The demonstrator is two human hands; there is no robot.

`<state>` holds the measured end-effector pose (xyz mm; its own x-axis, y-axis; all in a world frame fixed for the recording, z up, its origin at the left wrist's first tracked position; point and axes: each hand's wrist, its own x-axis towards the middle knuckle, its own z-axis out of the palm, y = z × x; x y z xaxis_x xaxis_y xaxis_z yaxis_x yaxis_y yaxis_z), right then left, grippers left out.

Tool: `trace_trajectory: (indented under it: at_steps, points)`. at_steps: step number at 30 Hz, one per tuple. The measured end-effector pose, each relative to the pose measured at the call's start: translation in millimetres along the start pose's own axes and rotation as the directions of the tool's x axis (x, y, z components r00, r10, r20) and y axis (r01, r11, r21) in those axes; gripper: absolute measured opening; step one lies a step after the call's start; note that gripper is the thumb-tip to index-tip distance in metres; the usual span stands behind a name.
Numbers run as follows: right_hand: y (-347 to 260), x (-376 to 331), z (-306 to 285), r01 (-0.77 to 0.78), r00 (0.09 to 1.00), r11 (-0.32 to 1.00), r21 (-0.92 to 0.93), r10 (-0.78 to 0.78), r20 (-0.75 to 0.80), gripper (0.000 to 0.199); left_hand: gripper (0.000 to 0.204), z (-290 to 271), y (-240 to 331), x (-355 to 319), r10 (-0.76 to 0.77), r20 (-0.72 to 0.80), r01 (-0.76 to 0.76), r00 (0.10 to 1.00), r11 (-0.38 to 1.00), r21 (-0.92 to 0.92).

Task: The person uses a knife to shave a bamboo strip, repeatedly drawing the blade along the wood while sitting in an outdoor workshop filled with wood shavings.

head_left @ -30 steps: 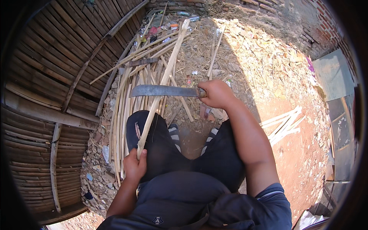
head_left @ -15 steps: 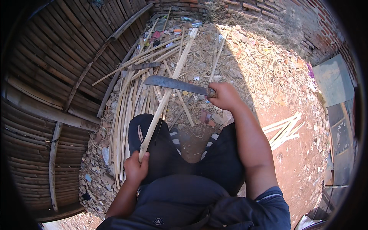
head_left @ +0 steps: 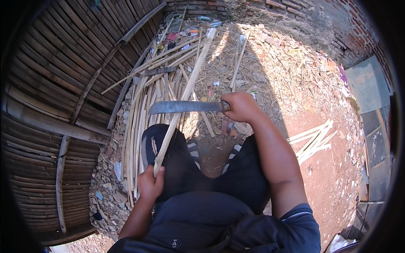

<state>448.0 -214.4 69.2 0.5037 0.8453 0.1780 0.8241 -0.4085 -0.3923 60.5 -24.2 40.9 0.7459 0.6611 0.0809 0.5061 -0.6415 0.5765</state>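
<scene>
- Gripping strip (head_left: 192, 80) by near end in left grip (head_left: 151, 184), slanting far and right.
- Holding machete (head_left: 185, 106) by handle in right grip (head_left: 240, 106), crossing over strip; cannot tell if touching.
- On ground (head_left: 329, 185), pile (head_left: 138, 126) at left, bundle (head_left: 314, 141) at right.

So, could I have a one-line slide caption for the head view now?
Left hand grips a long pale strip; right hand holds a machete, its blade crossing the strip in view.

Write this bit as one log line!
left grip: pale strip, near end | right grip: machete handle | blade: crosswise over strip, contact unclear | loose strips: ground, left
</scene>
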Motion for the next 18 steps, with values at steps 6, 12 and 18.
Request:
trace_trajectory:
  at_steps: [6,12,18]
  points:
    - [4.3,-0.8,-4.1,-0.069,0.997,0.997,0.026,0.069,-0.019,0.024,0.052,-3.4,5.7,0.8,-0.025,0.025,0.023,0.999,0.997,0.080]
    - [5.5,1.1,0.3,-0.034,0.999,0.997,0.069,0.034,-0.009,0.028,0.050,-2.8,7.0,0.5,-0.016,0.009,0.015,1.000,0.998,0.056]
    - [1.6,1.3,0.3,-0.043,0.999,0.997,0.062,0.042,0.017,0.026,0.050,-2.2,5.4,-0.4,-0.030,0.004,0.030,1.000,0.999,0.020]
